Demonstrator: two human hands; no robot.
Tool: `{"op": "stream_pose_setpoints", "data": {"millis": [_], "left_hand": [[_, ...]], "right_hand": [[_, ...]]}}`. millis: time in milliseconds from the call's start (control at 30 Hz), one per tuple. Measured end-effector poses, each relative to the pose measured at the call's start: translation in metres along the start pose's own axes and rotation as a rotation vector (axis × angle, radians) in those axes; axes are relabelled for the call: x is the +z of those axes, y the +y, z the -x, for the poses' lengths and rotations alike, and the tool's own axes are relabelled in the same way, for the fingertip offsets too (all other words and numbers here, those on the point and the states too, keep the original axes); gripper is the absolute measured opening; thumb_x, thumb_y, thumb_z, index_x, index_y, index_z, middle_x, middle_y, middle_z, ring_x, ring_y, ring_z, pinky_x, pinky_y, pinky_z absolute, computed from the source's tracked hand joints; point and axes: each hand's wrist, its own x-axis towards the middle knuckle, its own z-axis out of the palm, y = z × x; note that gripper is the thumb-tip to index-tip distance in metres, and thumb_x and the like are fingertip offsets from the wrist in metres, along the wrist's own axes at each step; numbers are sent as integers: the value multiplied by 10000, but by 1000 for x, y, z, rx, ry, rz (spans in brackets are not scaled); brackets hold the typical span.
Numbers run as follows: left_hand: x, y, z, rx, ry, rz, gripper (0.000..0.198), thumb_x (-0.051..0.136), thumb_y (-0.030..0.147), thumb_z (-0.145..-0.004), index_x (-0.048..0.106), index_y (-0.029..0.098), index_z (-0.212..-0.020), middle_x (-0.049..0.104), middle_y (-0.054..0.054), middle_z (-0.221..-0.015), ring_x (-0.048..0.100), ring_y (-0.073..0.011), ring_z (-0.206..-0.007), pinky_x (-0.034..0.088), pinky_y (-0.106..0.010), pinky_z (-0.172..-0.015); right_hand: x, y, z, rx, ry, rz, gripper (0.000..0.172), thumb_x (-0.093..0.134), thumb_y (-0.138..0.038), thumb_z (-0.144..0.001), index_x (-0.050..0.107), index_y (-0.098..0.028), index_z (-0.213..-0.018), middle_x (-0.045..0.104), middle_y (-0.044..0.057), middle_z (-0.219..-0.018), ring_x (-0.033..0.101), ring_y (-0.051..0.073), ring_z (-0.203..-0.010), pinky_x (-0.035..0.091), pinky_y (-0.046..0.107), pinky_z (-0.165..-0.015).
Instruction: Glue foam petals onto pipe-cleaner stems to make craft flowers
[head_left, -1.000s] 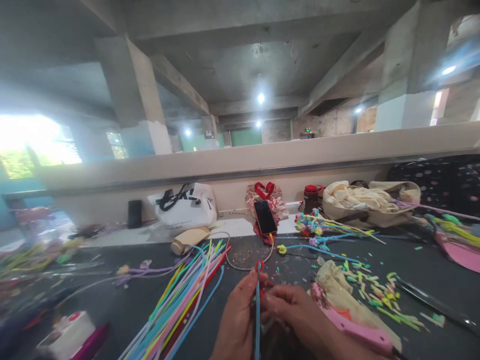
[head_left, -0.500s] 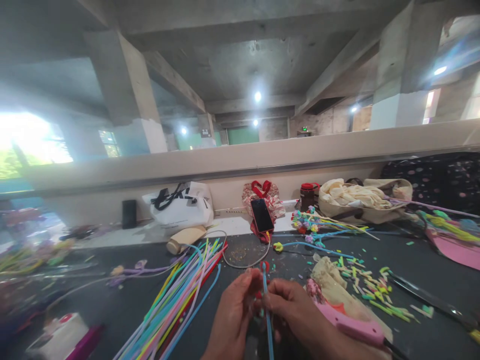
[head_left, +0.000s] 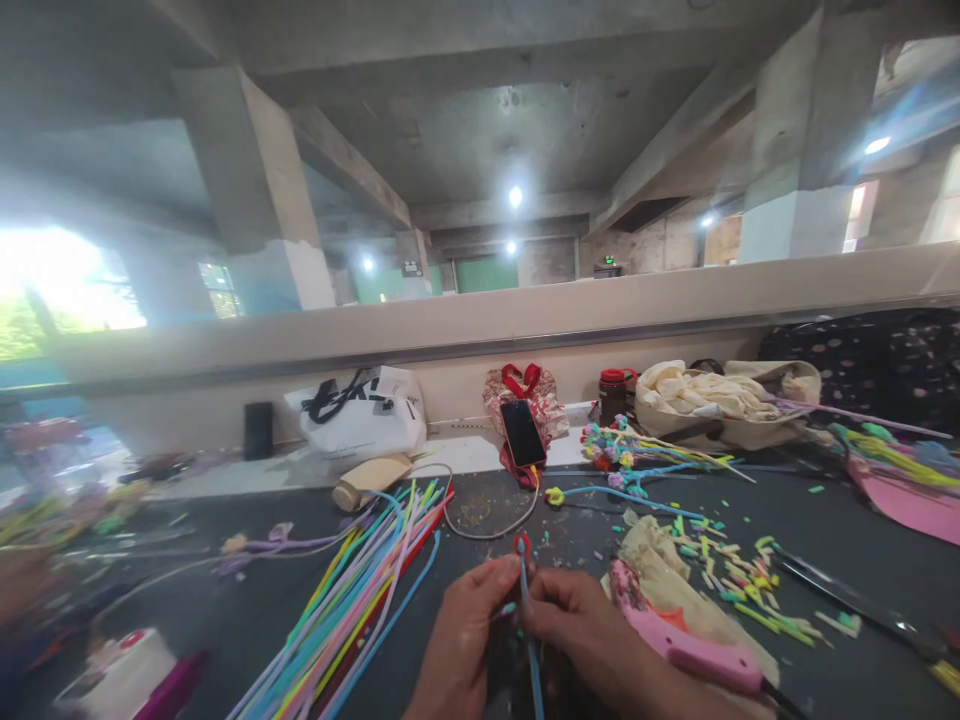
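Observation:
A blue pipe cleaner (head_left: 534, 672) runs upright between my hands, with a small red piece (head_left: 523, 543) curled around its top end. My left hand (head_left: 466, 622) is closed, its thumb and fingertips pinching just below the red piece. Lower down, my right hand (head_left: 574, 615) grips the blue stem between thumb and finger. The palms and lower fingers are partly hidden. Right of my hands lies a pink hot glue gun (head_left: 697, 648) on a stained beige cloth (head_left: 652, 550). A bundle of multicoloured pipe cleaners (head_left: 360, 600) lies to the left.
Cut pipe cleaner bits (head_left: 720, 570) are scattered right, near scissors or a similar dark tool (head_left: 847, 590). Behind stand a phone (head_left: 523, 435), finished-looking flower stems (head_left: 619, 440), a bottle (head_left: 613, 398) and a white bag (head_left: 367, 410). Another person's blurred hand (head_left: 26, 590) shows at the left edge.
My hands and the blue pipe cleaner have shifted slightly left and down. The other person's blurred hand has come into view at the left edge.

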Motion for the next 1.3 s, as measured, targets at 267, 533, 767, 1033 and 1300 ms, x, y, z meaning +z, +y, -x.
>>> {"op": "stream_pose_setpoints", "data": {"millis": [267,533,767,1033,1300], "left_hand": [[0,-1,-1,3,-80,42,267,639,365,-607,616,99,-585,583,-29,-496,513,-127,-452,367,-233,-492],[2,-3,-1,30,67,56,270,699,358,-528,629,106,-598,592,-22,-527,505,-111,-471,368,-216,-487],[7,2,5,54,38,-6,398,653,469,-554,652,93,-684,610,-40,-547,506,-113,-453,380,-226,-477],[-1,-3,-2,35,67,37,275,716,319,-526,627,119,-692,623,-32,-565,550,-127,-484,405,-235,-507],[0,4,3,-52,-37,62,250,717,268,-531,637,103,-702,614,-39,-551,532,-115,-464,407,-227,-491]], "right_hand": [[2,-9,4,-15,-33,-31,199,535,-280,-652,421,-163,-539,373,-77,-458,364,47,-388,261,160,-394],[2,-5,3,0,-53,-45,165,527,-258,-658,442,-163,-554,378,-72,-460,366,50,-376,270,156,-376],[-1,-3,0,-48,-65,-69,180,539,-297,-681,477,-151,-597,402,-54,-520,381,54,-430,308,151,-411],[-2,-6,2,-51,-89,-46,291,548,-428,-691,485,-155,-613,409,-55,-513,372,56,-419,314,160,-413],[-3,2,0,-15,-138,-170,260,576,-399,-677,515,-146,-655,488,-43,-526,441,57,-391,341,164,-411]]}}
